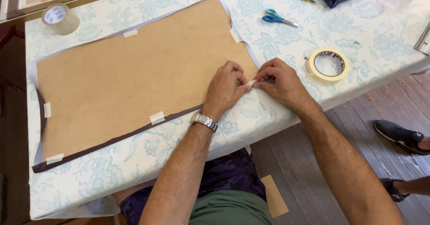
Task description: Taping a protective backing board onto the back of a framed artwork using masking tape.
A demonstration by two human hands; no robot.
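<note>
Covered in a pale cloth printed with blue flowers, the counter [385, 32] stands on dark wooden floorboards [295, 157] and carries a flat brown backing board [130, 77], matte and rectangular, edged in dark fabric and fixed with short tape tabs. At the board's right-hand corner, the left hand [226, 90] and right hand [280, 84] are both curled nearly closed, pinching a small strip of cream tape [251, 83] between fingertips. Right of the board lie a roll of masking tape [328, 64] and blue-handled scissors [278, 18].
</note>
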